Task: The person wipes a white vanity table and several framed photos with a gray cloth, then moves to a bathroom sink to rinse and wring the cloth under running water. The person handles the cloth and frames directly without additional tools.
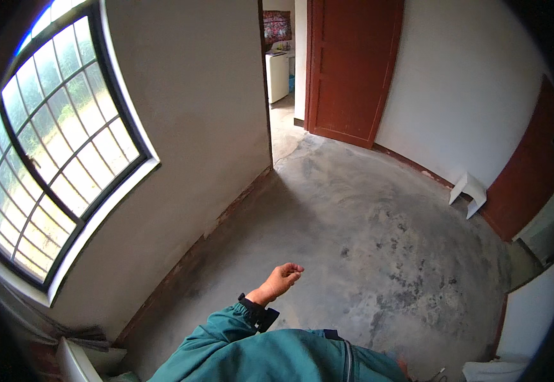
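My left hand (279,281) is raised in front of my body, above the bare concrete floor (334,210). Its fingers are curled in loosely, and I see nothing held in them. A black band with a dark square device (266,319) sits around that wrist, at the cuff of a teal jacket (277,355). At the jacket's right edge shows a small skin-coloured patch (402,366), perhaps part of my right hand; the rest is hidden. Ahead stands a reddish-brown door (353,67), beside a doorway into another room.
A barred window (62,148) is set in the left wall (195,95). Against the right wall stands a small white stool (469,193), near another reddish-brown door (520,176). Through the doorway appears a white cabinet-like appliance (277,76). White furniture (78,360) stands at lower left.
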A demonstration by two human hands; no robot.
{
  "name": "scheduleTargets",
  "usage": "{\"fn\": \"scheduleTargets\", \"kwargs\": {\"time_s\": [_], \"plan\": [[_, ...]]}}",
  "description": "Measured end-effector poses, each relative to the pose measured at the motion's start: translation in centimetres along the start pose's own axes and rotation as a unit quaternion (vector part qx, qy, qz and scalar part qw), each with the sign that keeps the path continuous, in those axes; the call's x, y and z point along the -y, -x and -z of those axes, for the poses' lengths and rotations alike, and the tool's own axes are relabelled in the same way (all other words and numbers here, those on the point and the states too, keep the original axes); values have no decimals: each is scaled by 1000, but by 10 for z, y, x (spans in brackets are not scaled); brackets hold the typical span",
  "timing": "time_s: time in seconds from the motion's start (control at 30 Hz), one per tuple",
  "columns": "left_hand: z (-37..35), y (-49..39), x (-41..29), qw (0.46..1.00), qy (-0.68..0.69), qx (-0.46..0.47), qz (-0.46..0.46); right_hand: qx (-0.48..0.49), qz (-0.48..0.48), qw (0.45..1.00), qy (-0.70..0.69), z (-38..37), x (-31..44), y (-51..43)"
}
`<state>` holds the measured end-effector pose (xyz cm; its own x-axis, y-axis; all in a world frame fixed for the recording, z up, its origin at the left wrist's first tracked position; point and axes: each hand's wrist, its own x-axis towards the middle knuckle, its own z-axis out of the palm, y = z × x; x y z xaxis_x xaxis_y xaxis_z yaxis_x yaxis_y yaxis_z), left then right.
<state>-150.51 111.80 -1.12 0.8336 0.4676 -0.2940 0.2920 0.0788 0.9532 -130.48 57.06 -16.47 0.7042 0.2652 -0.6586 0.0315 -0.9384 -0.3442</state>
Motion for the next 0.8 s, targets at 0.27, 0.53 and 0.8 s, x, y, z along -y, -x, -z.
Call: {"fn": "scheduleTargets", "kwargs": {"time_s": [0.27, 0.53, 0.8], "plan": [[8, -123, -20, 999, 5, 9, 37, 72, -70, 995, -3, 37, 28, -94], [14, -225, -81, 993, 57, -95, 48, 97, 158, 982, 17, 128, 67, -301], [55, -288, -96, 978, 88, -181, 58, 0, 265, 963, 43, 250, 360, -482]]}}
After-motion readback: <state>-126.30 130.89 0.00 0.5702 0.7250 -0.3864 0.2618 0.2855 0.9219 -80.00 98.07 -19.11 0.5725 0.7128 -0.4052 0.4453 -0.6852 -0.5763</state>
